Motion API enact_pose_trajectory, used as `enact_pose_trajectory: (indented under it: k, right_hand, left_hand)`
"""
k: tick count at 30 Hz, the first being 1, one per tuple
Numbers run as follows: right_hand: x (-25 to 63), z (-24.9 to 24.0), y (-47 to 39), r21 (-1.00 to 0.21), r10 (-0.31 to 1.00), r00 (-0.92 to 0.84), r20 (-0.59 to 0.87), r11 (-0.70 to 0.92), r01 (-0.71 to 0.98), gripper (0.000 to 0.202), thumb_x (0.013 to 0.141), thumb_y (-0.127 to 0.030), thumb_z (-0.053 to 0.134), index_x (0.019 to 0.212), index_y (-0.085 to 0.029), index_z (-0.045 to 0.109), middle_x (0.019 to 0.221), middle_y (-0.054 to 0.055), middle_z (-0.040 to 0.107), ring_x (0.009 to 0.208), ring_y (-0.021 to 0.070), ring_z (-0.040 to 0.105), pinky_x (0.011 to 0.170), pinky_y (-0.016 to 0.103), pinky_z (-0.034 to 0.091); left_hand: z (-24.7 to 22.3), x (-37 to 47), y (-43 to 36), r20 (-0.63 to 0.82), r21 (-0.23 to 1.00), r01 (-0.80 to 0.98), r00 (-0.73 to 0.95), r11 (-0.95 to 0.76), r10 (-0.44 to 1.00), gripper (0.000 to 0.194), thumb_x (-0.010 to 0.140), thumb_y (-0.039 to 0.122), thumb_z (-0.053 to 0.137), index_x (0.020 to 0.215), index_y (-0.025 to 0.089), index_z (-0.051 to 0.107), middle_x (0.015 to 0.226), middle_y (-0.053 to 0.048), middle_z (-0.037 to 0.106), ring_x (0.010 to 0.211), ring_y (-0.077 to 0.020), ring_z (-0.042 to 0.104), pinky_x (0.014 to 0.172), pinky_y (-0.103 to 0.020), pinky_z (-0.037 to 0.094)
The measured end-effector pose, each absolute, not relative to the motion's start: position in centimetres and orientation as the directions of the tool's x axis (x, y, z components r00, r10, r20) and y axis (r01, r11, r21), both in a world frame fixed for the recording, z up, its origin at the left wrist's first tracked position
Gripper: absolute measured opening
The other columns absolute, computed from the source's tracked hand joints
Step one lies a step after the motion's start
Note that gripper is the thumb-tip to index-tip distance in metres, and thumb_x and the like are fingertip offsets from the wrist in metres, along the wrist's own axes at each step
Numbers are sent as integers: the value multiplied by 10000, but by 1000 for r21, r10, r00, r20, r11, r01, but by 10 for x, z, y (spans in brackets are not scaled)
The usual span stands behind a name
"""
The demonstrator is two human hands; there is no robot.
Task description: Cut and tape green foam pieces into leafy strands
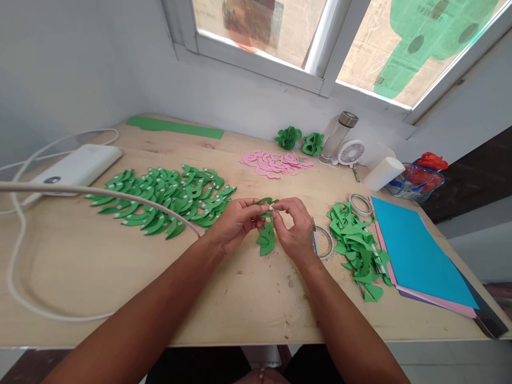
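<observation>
Over the middle of the table, my left hand (239,221) pinches a small curved green paper cutout (264,201). My right hand (295,226) meets it there, thumb and forefinger closed at a tiny whitish bit on the cutout's edge, perhaps tape. Just below my fingers, more green cutouts (266,241) lie on the wood. To the left spreads a wide pile of curved green paper pieces (172,194), many carrying small white patches. Close by my right wrist are a tape roll (325,242) and a slim blade-like tool (314,237), partly hidden by the hand.
Green paper scraps (360,245), another tape roll (360,205) and stacked coloured sheets (420,250) occupy the right side. Pink cutouts (276,163), two green paper balls (288,137), a bottle (339,136) and a small fan (351,152) stand behind. A white cable (100,191) crosses the left.
</observation>
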State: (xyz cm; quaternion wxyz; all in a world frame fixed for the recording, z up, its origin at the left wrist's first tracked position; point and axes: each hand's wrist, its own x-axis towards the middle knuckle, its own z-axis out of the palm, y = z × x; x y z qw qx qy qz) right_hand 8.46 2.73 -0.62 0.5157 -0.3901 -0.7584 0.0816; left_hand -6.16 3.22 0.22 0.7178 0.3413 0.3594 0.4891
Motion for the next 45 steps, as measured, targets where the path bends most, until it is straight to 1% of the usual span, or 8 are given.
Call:
enact_pose_trajectory:
  k: [8,12,18,24,35,45]
  right_hand:
    - [84,-6,27,-529,682,-159,714,674,516,78,839,-148,529,862,-199,583,843,61,635,837,187,589,738,336,492]
    - [85,-6,27,-518,678,-167,716,676,524,110,843,-141,509,893,-207,582,871,64,635,861,192,595,747,345,498]
    - [85,-6,27,-434,637,-219,739,699,569,150,855,-126,494,923,-212,596,910,76,634,887,201,592,770,364,496]
    - [85,-5,26,-362,597,-252,762,714,600,154,853,-114,505,911,-204,615,913,79,635,876,200,596,759,352,492]
    - [86,-4,26,-402,628,-250,737,704,585,158,861,-131,492,884,-216,623,906,82,638,885,210,596,770,375,484]
    - [85,-6,26,-452,651,-210,730,690,565,122,845,-115,489,857,-206,569,859,69,640,860,206,582,759,357,471]
  left_hand:
    - [3,-61,32,-196,836,-461,255,297,947,184,594,239,781,645,124,647,630,2,554,510,-59,453,470,-192,380]
    - [4,-61,32,-195,833,-465,257,298,947,187,590,238,784,650,121,651,643,-1,554,515,-56,445,469,-189,377]
    - [2,-62,32,-189,832,-465,275,303,943,184,606,243,780,647,123,648,648,1,544,525,-57,446,472,-188,384]
    - [2,-62,31,-191,835,-462,265,298,945,179,595,241,787,636,133,651,637,10,546,520,-56,451,478,-187,392]
    - [5,-61,30,-194,825,-476,272,307,943,146,603,213,767,627,138,645,619,20,559,512,-60,456,485,-209,366]
    - [7,-62,30,-194,840,-446,287,310,938,180,617,254,767,648,136,635,621,13,552,523,-69,489,490,-204,380]
